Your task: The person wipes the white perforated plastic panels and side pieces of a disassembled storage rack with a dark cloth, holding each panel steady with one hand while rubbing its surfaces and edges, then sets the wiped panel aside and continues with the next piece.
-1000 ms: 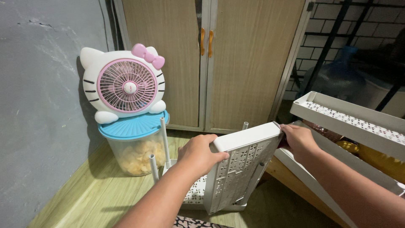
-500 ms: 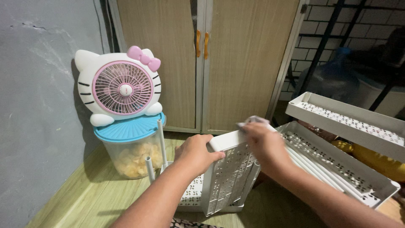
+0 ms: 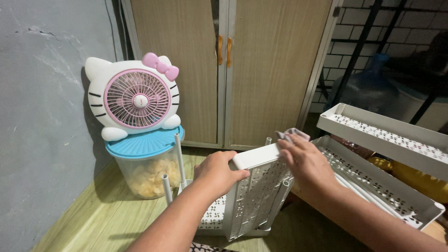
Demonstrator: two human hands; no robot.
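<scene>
Since half a second ago the right hand (image 3: 305,161) has slid a little toward 3 o'clock along the upper edge of the tilted white shelf tray (image 3: 259,196), and the grey cloth (image 3: 291,135) now shows clear at its fingertips; the left hand (image 3: 219,170) has not shifted. Left hand: fingers closed over the tray's rounded top corner, clamped on the rim. Right hand: laid flat, fingers together, pressing the cloth against the rim at the 1 o'clock end; whether it pinches the cloth or only presses it cannot be told. The tray stands on edge on the wooden floor (image 3: 107,214), leaning over a second perforated tray (image 3: 212,217) that lies flat beneath it, with white tubes (image 3: 178,158) upright at 9 o'clock. Judgement: the step in hand is wiping the tray, and it is done well if the left grip holds the tray steady while the cloth follows the rim and then the slotted face, pressure kept light so the tray does not tip toward the snack jar (image 3: 147,170) and cat-shaped fan (image 3: 135,98) at 10 o'clock. More trays (image 3: 382,135) lie stacked at 3 o'clock, before the cupboard (image 3: 228,65).
</scene>
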